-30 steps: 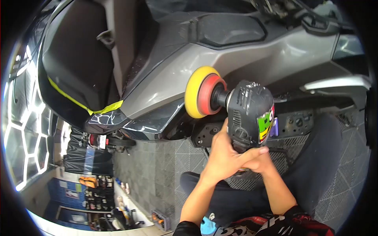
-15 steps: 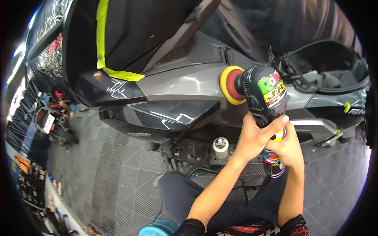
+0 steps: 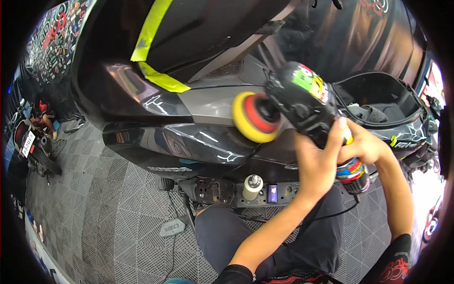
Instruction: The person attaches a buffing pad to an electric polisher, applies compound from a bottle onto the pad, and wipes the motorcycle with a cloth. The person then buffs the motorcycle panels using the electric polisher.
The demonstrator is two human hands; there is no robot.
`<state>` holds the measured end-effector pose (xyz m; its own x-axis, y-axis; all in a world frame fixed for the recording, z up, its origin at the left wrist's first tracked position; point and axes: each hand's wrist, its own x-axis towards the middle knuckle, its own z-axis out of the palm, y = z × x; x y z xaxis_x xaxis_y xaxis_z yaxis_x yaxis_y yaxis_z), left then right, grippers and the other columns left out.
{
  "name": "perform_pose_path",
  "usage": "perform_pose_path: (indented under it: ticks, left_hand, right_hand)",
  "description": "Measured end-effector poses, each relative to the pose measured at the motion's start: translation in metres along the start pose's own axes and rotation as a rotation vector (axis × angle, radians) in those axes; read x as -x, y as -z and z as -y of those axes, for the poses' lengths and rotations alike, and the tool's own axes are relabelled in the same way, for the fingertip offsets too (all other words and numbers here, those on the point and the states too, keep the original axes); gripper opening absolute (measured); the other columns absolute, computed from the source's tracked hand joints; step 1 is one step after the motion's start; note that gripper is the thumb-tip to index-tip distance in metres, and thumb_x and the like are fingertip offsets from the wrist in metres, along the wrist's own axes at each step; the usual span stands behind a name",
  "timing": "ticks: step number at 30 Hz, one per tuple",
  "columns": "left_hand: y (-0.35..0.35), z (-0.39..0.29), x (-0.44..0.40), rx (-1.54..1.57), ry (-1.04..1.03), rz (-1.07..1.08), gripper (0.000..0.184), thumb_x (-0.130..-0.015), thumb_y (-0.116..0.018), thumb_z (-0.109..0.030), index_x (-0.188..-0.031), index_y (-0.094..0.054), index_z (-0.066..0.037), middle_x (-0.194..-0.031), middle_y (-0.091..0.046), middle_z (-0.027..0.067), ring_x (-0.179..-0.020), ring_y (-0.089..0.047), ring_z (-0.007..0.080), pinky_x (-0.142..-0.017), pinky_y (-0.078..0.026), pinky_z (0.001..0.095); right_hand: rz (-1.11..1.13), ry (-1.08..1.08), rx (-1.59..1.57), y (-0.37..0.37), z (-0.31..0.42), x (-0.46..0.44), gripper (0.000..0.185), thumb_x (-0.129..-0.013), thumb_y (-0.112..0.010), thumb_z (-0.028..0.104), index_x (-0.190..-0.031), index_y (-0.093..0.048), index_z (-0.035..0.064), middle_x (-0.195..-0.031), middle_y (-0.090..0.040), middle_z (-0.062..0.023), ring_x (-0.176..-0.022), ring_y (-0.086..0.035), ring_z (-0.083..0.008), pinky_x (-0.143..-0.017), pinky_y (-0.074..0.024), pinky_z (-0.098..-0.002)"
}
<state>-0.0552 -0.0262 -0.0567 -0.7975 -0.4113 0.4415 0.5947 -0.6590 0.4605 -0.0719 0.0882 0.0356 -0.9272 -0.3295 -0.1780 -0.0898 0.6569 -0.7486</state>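
Note:
Both of my hands grip a black cordless-looking or corded polisher (image 3: 302, 102) covered in bright stickers. My left hand (image 3: 318, 163) wraps its body from the left side. On the right, my right hand (image 3: 366, 143) closes round the handle. A round yellow foam pad (image 3: 244, 120) with a red backing sits at the tool's head, tilted over the glossy grey side panel (image 3: 215, 105) of a scooter. Whether the pad touches the panel I cannot tell. Yellow-green masking tape (image 3: 163, 79) runs along the panel's upper left edge.
A pale bottle (image 3: 252, 187) and a small purple item (image 3: 273, 194) stand on the footboard frame below. The open under-seat compartment (image 3: 378, 102) is at right. A cable (image 3: 338, 215) hangs from the tool. Another motorcycle (image 3: 35, 146) and a crouching person (image 3: 47, 120) are far left.
The polisher has moved left along the panel and tilted, with both hands still round it. My view has shifted, bringing the purple item and the cable into sight.

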Motion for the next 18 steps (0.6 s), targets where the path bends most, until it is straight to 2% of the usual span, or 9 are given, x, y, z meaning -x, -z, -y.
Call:
perform_pose_path:
  ticks: [4, 7, 9, 11, 12, 13, 15, 16, 18]
  left_hand:
    - [-0.002, 0.007, -0.002, 0.015, 0.207, 0.082, 0.021, -0.099, -0.069, -0.019, -0.109, -0.064, -0.002, -0.098, -0.066, 0.0013, -0.087, -0.061, 0.0070, -0.078, -0.050, 0.0260]
    - [0.007, -0.016, -0.010, 0.055, 0.174, 0.106, 0.019, -0.098, -0.069, -0.018, -0.107, -0.065, -0.002, -0.098, -0.067, 0.0014, -0.085, -0.061, 0.0070, -0.077, -0.050, 0.0262]
    - [0.011, -0.040, -0.012, 0.073, 0.068, 0.081, 0.021, -0.096, -0.069, -0.016, -0.109, -0.066, 0.000, -0.102, -0.068, 0.0041, -0.090, -0.065, 0.0099, -0.082, -0.052, 0.0281]
    - [0.011, -0.056, -0.013, 0.080, 0.012, 0.065, 0.024, -0.094, -0.069, -0.013, -0.113, -0.065, 0.002, -0.105, -0.069, 0.0077, -0.095, -0.067, 0.0140, -0.088, -0.053, 0.0309]
    - [0.010, -0.060, -0.013, 0.126, 0.014, 0.066, 0.028, -0.093, -0.070, -0.012, -0.115, -0.065, 0.004, -0.107, -0.070, 0.0102, -0.099, -0.068, 0.0172, -0.092, -0.054, 0.0331]
    - [0.011, -0.058, -0.012, 0.117, 0.020, 0.093, 0.028, -0.092, -0.071, -0.010, -0.115, -0.064, 0.005, -0.107, -0.069, 0.0098, -0.096, -0.068, 0.0161, -0.090, -0.054, 0.0319]
    - [0.009, -0.048, -0.004, 0.135, 0.041, 0.117, 0.029, -0.090, -0.072, -0.005, -0.115, -0.064, 0.005, -0.108, -0.069, 0.0097, -0.094, -0.068, 0.0150, -0.088, -0.054, 0.0306]
    - [0.004, -0.041, 0.005, 0.134, 0.104, 0.049, 0.029, -0.088, -0.073, -0.001, -0.115, -0.064, 0.004, -0.107, -0.069, 0.0093, -0.093, -0.068, 0.0132, -0.087, -0.054, 0.0295]
    - [-0.004, -0.020, 0.016, 0.154, 0.096, 0.031, 0.025, -0.089, -0.074, -0.003, -0.112, -0.066, 0.003, -0.104, -0.070, 0.0070, -0.093, -0.068, 0.0113, -0.084, -0.054, 0.0289]
  right_hand:
    - [0.161, -0.162, -0.347, 0.007, 0.004, 0.009, 0.057, -0.071, -0.080, 0.015, -0.120, -0.058, -0.0052, -0.098, -0.070, -0.0136, -0.089, -0.069, -0.0204, -0.082, -0.0550, -0.0336]
    - [0.089, -0.057, -0.238, -0.012, 0.020, 0.009, 0.062, -0.069, -0.082, 0.019, -0.121, -0.058, -0.0062, -0.100, -0.069, -0.0132, -0.094, -0.067, -0.0203, -0.086, -0.0535, -0.0331]
    - [0.005, -0.030, 0.004, -0.018, 0.035, 0.006, 0.088, -0.063, -0.087, 0.025, -0.133, -0.049, -0.0125, -0.112, -0.064, -0.0128, -0.103, -0.062, -0.0190, -0.093, -0.0491, -0.0308]
    - [0.063, 0.087, 0.000, -0.027, 0.054, 0.009, 0.098, -0.062, -0.087, 0.022, -0.142, -0.041, -0.0130, -0.115, -0.064, -0.0119, -0.104, -0.061, -0.0178, -0.094, -0.0483, -0.0299]
    - [0.086, 0.078, -0.018, -0.026, 0.055, 0.011, 0.100, -0.063, -0.086, 0.020, -0.145, -0.038, -0.0111, -0.116, -0.064, -0.0106, -0.105, -0.060, -0.0174, -0.094, -0.0478, -0.0293]
    - [0.107, 0.067, -0.032, -0.025, 0.056, 0.013, 0.103, -0.063, -0.086, 0.018, -0.148, -0.036, -0.0092, -0.116, -0.063, -0.0092, -0.106, -0.059, -0.0169, -0.095, -0.0472, -0.0288]
    - [0.182, 0.035, -0.038, -0.016, 0.049, 0.019, 0.098, -0.063, -0.083, 0.013, -0.149, -0.039, -0.0026, -0.116, -0.063, -0.0073, -0.107, -0.059, -0.0169, -0.098, -0.0461, -0.0301]
    - [0.199, 0.033, -0.043, -0.012, 0.039, 0.020, 0.095, -0.063, -0.082, 0.010, -0.147, -0.041, -0.0011, -0.116, -0.064, -0.0073, -0.107, -0.059, -0.0175, -0.099, -0.0460, -0.0314]
    - [0.198, -0.008, -0.107, -0.004, 0.013, 0.026, 0.084, -0.062, -0.080, 0.006, -0.139, -0.049, -0.0018, -0.113, -0.066, -0.0077, -0.106, -0.061, -0.0186, -0.098, -0.0473, -0.0332]
